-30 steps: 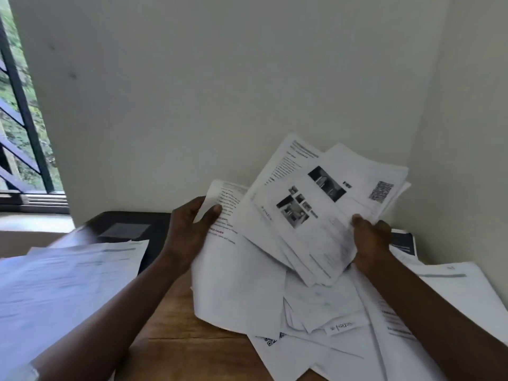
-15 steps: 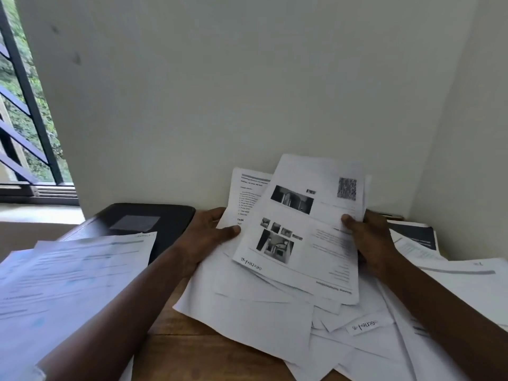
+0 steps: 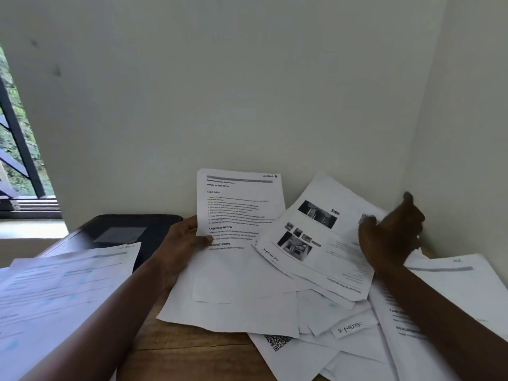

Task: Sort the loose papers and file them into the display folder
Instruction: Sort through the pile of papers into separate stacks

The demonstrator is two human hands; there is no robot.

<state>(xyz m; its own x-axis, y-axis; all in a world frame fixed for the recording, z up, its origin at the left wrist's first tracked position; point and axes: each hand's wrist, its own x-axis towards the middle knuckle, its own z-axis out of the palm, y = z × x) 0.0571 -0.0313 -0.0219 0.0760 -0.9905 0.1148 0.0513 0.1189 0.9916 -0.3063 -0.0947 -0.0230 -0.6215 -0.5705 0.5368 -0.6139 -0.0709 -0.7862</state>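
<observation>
My left hand point(image 3: 183, 240) pinches the left edge of a text sheet point(image 3: 242, 207) headed with task text and holds it upright against the back wall. A sheet with dark photos and a QR code point(image 3: 316, 243) lies tilted on the loose paper pile point(image 3: 316, 325), just right of the text sheet. My right hand point(image 3: 391, 232) hovers over that photo sheet's right edge, blurred, fingers apart, holding nothing. The black display folder point(image 3: 121, 232) lies shut at the back left, partly under other papers.
A second stack of printed sheets point(image 3: 60, 284) covers the left of the wooden table point(image 3: 187, 350). More sheets point(image 3: 450, 281) lie at the far right against the side wall. Walls close off the back and right; a window with dark bars point(image 3: 16, 149) is on the left.
My right hand has let go of the photo sheet, which now lies on the pile. My left hand has lifted the text sheet free and upright.
</observation>
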